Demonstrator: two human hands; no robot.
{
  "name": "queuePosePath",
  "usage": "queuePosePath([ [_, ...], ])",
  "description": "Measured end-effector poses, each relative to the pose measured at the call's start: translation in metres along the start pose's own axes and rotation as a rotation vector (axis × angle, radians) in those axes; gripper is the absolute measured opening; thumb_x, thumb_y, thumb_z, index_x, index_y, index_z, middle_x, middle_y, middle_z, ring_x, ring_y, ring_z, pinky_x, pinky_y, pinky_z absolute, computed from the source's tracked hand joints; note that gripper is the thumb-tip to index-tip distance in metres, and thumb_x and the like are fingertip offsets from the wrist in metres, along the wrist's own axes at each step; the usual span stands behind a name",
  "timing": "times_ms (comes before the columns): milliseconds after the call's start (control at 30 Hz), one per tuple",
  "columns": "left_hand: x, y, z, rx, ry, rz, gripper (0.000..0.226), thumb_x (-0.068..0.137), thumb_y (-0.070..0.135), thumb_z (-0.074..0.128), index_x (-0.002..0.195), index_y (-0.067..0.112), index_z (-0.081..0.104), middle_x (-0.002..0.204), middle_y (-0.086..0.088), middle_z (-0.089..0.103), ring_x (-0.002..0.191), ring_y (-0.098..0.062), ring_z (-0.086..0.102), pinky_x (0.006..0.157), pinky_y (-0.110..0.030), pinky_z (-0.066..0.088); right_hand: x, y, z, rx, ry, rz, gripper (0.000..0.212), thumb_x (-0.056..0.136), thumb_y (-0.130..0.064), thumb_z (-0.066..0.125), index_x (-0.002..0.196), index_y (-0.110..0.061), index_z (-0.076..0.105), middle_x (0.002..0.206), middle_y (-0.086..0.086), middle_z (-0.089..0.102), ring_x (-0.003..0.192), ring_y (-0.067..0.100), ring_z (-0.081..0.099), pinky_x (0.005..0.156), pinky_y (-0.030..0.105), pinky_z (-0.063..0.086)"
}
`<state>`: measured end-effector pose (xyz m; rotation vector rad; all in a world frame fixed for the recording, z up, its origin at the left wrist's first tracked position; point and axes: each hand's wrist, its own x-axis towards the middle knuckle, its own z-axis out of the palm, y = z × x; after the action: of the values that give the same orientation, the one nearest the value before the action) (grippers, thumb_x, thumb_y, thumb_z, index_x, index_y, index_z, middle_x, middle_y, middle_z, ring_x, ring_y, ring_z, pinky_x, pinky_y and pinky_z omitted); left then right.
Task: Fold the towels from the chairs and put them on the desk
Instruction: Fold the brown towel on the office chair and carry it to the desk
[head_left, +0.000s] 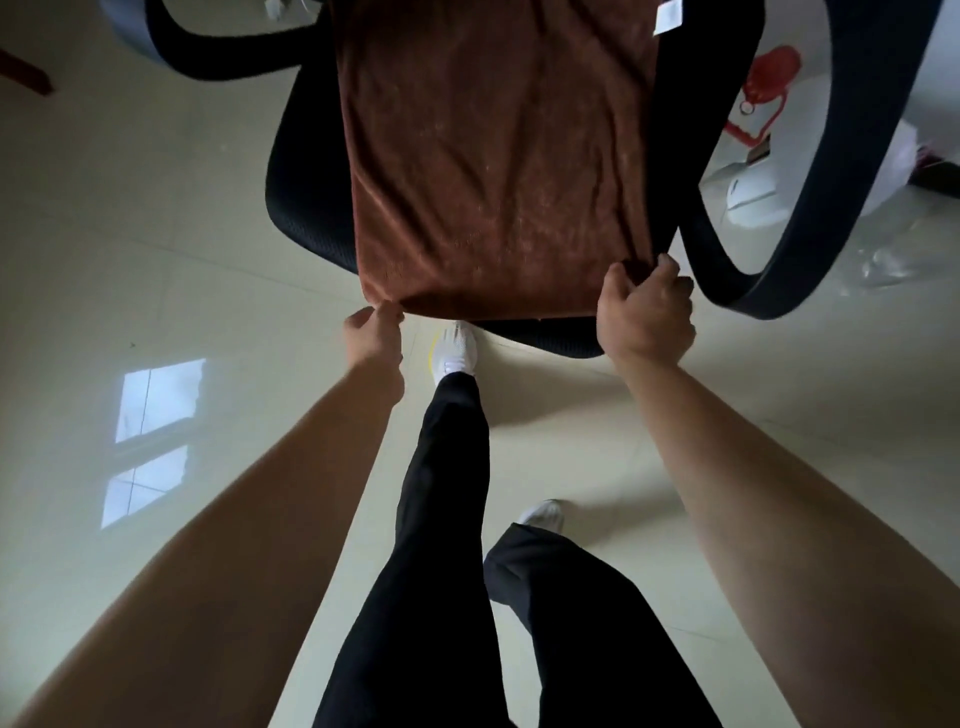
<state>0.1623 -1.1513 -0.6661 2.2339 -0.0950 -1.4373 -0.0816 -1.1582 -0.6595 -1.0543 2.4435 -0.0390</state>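
Observation:
A brown towel lies spread flat over the seat of a black office chair, reaching up out of the top of the view. A white label shows at its far right edge. My left hand pinches the towel's near left corner. My right hand grips the near right corner, fingers curled round the cloth. Both corners sit at the seat's front edge. The desk is not in view.
The chair's armrests curve at the left and the right. My legs in black trousers and white shoes stand just in front of the seat. A red object and white items lie on the pale tiled floor at the right.

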Motion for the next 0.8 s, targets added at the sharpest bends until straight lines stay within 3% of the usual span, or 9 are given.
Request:
queuePosePath([
  [67, -0.004, -0.003, -0.001, -0.05, -0.001, 0.034, 0.012, 0.08, 0.015, 0.059, 0.069, 0.019, 0.057, 0.078, -0.002, 0.055, 0.072, -0.017, 0.048, 0.065, -0.031, 0.039, 0.003, 0.014, -0.003, 0.188, -0.122, 0.15, 0.049, 0.098, -0.044, 0.046, 0.131, -0.007, 0.053, 0.129, 0.016, 0.06, 0.119, 0.036, 0.057, 0.095, 0.043, 0.045],
  [133, -0.008, 0.0, -0.003, -0.115, 0.011, 0.013, 0.012, 0.08, 0.014, 0.063, 0.069, 0.018, 0.06, 0.078, -0.001, 0.059, 0.076, -0.016, 0.054, 0.071, -0.032, 0.044, 0.004, 0.027, -0.006, 0.4, -0.223, 0.216, 0.036, 0.092, -0.043, 0.051, 0.099, -0.012, 0.069, 0.109, 0.015, 0.071, 0.106, 0.036, 0.064, 0.095, 0.044, 0.051],
  [200, -0.008, 0.004, -0.003, -0.177, 0.007, -0.028, 0.01, 0.086, 0.018, 0.064, 0.076, 0.017, 0.061, 0.087, -0.001, 0.064, 0.084, -0.015, 0.059, 0.082, -0.034, 0.049, 0.007, 0.045, -0.003, 0.493, -0.252, 0.24, 0.035, 0.078, -0.051, 0.051, 0.067, -0.021, 0.065, 0.09, 0.013, 0.073, 0.094, 0.036, 0.068, 0.091, 0.05, 0.055],
  [233, -0.007, 0.006, -0.003, -0.194, 0.009, -0.057, 0.01, 0.088, 0.02, 0.063, 0.078, 0.017, 0.06, 0.091, -0.001, 0.063, 0.088, -0.016, 0.058, 0.088, -0.035, 0.049, 0.008, 0.051, -0.001, 0.505, -0.26, 0.235, 0.037, 0.073, -0.055, 0.051, 0.062, -0.022, 0.062, 0.086, 0.012, 0.073, 0.091, 0.035, 0.069, 0.089, 0.052, 0.056],
  [333, -0.004, 0.009, -0.002, -0.226, 0.004, -0.13, 0.014, 0.089, 0.028, 0.062, 0.095, 0.016, 0.059, 0.106, -0.003, 0.056, 0.099, -0.02, 0.055, 0.096, -0.04, 0.049, 0.002, 0.054, -0.008, 0.57, -0.255, 0.233, 0.036, 0.075, -0.056, 0.055, 0.063, -0.023, 0.059, 0.083, 0.01, 0.07, 0.086, 0.032, 0.068, 0.089, 0.05, 0.056],
  [433, 0.004, 0.004, 0.001, -0.321, -0.067, -0.118, 0.024, 0.09, 0.02, 0.055, 0.113, 0.019, 0.06, 0.121, -0.002, 0.06, 0.11, -0.018, 0.058, 0.093, -0.039, 0.048, 0.001, 0.056, -0.005, 0.602, -0.238, 0.249, 0.034, 0.073, -0.056, 0.055, 0.064, -0.023, 0.06, 0.082, 0.007, 0.07, 0.089, 0.033, 0.069, 0.088, 0.051, 0.057],
  [533, 0.006, 0.001, 0.0, -0.36, -0.064, -0.069, 0.017, 0.089, 0.014, 0.058, 0.104, 0.019, 0.066, 0.112, 0.0, 0.07, 0.095, -0.01, 0.067, 0.089, -0.032, 0.05, -0.005, 0.055, -0.004, 0.646, -0.242, 0.282, 0.028, 0.077, -0.051, 0.058, 0.076, -0.024, 0.065, 0.075, 0.0, 0.068, 0.084, 0.027, 0.07, 0.085, 0.044, 0.059],
  [600, 0.006, 0.0, -0.007, -0.342, -0.042, -0.062, 0.014, 0.088, 0.02, 0.067, 0.102, 0.021, 0.069, 0.101, 0.005, 0.073, 0.086, -0.007, 0.07, 0.081, -0.029, 0.052, -0.01, 0.054, -0.003, 0.726, -0.26, 0.319, 0.027, 0.084, -0.044, 0.061, 0.09, -0.018, 0.068, 0.072, -0.002, 0.064, 0.074, 0.02, 0.066, 0.073, 0.032, 0.057],
  [800, -0.018, -0.004, -0.045, -0.314, 0.055, -0.039, 0.009, 0.084, 0.019, 0.073, 0.092, 0.017, 0.069, 0.09, 0.001, 0.071, 0.081, -0.007, 0.067, 0.075, -0.025, 0.051, -0.035, 0.049, -0.026, 0.817, -0.322, 0.369, 0.016, 0.088, -0.036, 0.067, 0.078, -0.024, 0.062, 0.081, -0.004, 0.067, 0.077, 0.011, 0.067, 0.062, 0.025, 0.051],
])
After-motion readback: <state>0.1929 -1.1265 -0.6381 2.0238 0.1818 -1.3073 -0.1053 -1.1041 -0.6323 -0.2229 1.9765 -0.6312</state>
